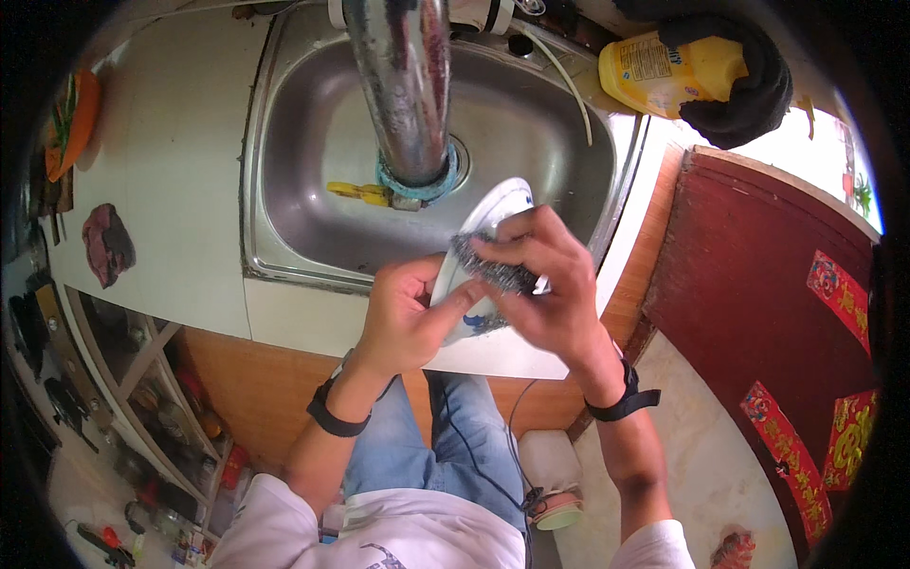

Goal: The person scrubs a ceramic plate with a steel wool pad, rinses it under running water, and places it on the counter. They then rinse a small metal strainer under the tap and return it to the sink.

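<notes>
Tilted on its edge, a white plate or shallow bowl [490,203] with blue marks is held over the front rim of the stainless steel sink [320,227]. My left hand [409,313] grips its near left edge, thumb across the inner face. In my right hand [551,284] is a grey steel wool scourer [494,264], pressed against the plate. Part of the plate is hidden behind the scourer and my fingers. A large metal faucet [402,92] with a blue ring at its mouth hangs above the basin, beside a yellow-handled valve [359,193].
A crumpled reddish cloth [108,245] and an orange container [75,121] are on the left counter [178,142]. At back right stands a yellow bottle [640,71] beside a dark cloth [746,92]. A dark red door [761,249] is on the right. A thin hose [569,82] hangs into the sink.
</notes>
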Demonstrator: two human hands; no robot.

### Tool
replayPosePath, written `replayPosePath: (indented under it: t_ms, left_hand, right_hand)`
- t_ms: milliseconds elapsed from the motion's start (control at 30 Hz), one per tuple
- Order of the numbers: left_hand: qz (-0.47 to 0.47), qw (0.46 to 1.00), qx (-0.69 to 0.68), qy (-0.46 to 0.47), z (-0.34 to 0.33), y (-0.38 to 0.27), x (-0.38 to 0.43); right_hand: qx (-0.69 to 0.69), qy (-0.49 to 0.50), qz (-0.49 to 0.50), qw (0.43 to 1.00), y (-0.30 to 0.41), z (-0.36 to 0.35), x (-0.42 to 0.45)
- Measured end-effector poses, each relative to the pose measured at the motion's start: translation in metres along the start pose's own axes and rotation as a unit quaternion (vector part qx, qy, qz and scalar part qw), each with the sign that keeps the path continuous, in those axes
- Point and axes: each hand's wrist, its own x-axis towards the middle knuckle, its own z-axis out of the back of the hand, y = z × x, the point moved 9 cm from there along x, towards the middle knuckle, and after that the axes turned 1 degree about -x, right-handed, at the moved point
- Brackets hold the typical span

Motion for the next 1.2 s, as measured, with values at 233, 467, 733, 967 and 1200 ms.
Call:
replayPosePath:
  t_ms: [233,467,733,967,1200]
  left_hand:
    - [-0.07,0.995,0.026,-0.069,0.006,-0.008,-0.003]
    - [-0.101,0.989,0.048,-0.092,0.009,-0.011,-0.007]
    - [-0.128,0.979,0.078,-0.137,0.015,-0.015,-0.019]
    - [-0.139,0.979,0.112,-0.099,0.014,-0.022,-0.027]
    - [-0.154,0.975,0.14,-0.076,0.007,-0.028,-0.028]
  right_hand:
    - [0.008,-0.092,-0.045,0.995,-0.017,0.007,-0.002]
    - [-0.05,-0.102,-0.064,0.991,-0.029,0.018,-0.003]
    - [-0.066,-0.156,-0.11,0.979,-0.044,0.021,-0.006]
    - [-0.057,-0.175,-0.195,0.963,-0.064,0.024,-0.016]
    - [-0.056,-0.171,-0.204,0.962,-0.064,0.024,-0.016]
